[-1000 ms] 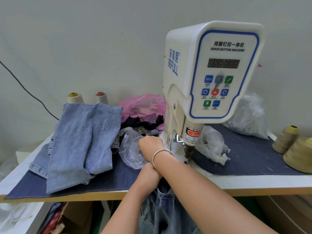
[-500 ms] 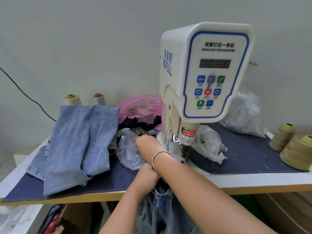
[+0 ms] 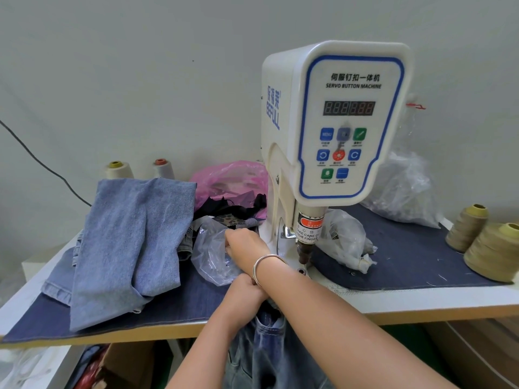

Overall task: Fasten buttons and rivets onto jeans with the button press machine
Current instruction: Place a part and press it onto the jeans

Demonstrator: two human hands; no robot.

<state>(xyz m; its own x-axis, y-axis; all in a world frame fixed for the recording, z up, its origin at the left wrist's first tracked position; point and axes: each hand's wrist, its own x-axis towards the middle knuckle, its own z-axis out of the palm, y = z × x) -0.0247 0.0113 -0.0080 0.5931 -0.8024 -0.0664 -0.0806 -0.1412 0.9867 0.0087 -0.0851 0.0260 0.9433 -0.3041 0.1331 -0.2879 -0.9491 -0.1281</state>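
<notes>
Head view: white button press standing at the far middle of the surface, its ram above the die at the near base. Right hand, a bangle on its wrist, reaches across to the left into a clear bag just left of the press base; its fingertips are hidden by the knuckles and the plastic, so whether the grip is wide, narrow or holding something cannot be told. Left hand lies under the right forearm at the near edge, fingers curled in a tight grip on the jeans, which hang down from that edge below the surface. Folded pale denim lies on the left of a dark cloth that covers the surface. Pink bag sits behind the clear one, with dark scraps between them. Second clear bag lies just right of the ram; a larger one stands far right against the wall. Two thread cones stand at the right edge, two pale ones far left behind the denim
</notes>
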